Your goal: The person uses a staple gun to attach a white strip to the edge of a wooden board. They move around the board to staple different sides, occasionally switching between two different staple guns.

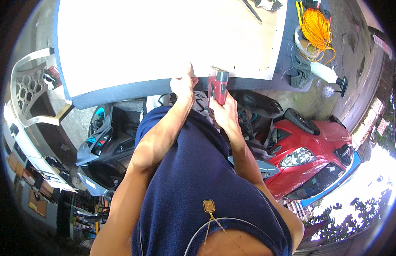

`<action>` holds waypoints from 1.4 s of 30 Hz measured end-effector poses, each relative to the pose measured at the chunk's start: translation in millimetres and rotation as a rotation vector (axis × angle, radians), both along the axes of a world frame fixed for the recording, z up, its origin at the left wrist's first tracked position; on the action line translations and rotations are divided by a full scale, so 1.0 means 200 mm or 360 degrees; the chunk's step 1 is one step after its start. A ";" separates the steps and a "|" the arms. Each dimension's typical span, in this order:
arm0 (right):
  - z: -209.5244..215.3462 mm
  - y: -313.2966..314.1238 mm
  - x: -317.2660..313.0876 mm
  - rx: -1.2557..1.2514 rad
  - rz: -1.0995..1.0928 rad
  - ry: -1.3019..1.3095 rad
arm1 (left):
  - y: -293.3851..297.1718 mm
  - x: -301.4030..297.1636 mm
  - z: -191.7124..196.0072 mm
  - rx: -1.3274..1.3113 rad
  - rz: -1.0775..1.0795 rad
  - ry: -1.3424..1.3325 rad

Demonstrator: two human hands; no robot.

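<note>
A large white sheet [164,55] lies over a table with a dark blue-grey padded top [121,94]. My left hand [184,87] grips the sheet's near edge, its thumb pointing up across the surface. Just to its right, my right hand [225,112] is closed round the handle of a red staple gun [220,88]. The gun's grey-capped head rests at the sheet's near edge. A few small dark marks dot the sheet's right part. Glare hides most of the sheet's surface.
On the table's right lie an orange cord bundle [316,29], a dark cloth [301,72] and a white bottle [324,72]. A black pen-like tool [251,11] lies on the sheet. A chair frame [31,85] stands left. Motorbikes [117,145] and a red car [309,158] are close behind.
</note>
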State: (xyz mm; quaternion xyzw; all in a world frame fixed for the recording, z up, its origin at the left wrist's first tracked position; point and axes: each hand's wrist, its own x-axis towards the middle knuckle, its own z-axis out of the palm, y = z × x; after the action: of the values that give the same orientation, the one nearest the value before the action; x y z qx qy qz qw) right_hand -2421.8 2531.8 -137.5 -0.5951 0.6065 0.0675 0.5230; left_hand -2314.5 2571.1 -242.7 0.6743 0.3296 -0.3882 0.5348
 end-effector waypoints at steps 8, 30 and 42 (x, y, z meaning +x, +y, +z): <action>0.03 0.04 0.09 0.0037 0.0009 0.0049 | 0.00 0.01 0.02 -0.0014 0.0016 0.0084; 0.07 0.17 0.07 0.0024 -0.0041 0.0000 | 0.00 0.03 0.03 0.0002 0.0048 0.0210; -0.02 -0.08 0.16 -0.0111 0.0055 -0.0085 | 0.20 0.34 0.06 0.0081 0.0311 0.0021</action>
State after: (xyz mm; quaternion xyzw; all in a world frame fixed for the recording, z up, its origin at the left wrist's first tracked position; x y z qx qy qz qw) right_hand -2388.8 2516.2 -142.1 -0.6250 0.5839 0.0394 0.5167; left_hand -2247.3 2610.7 -230.3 0.6498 0.4070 -0.3300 0.5507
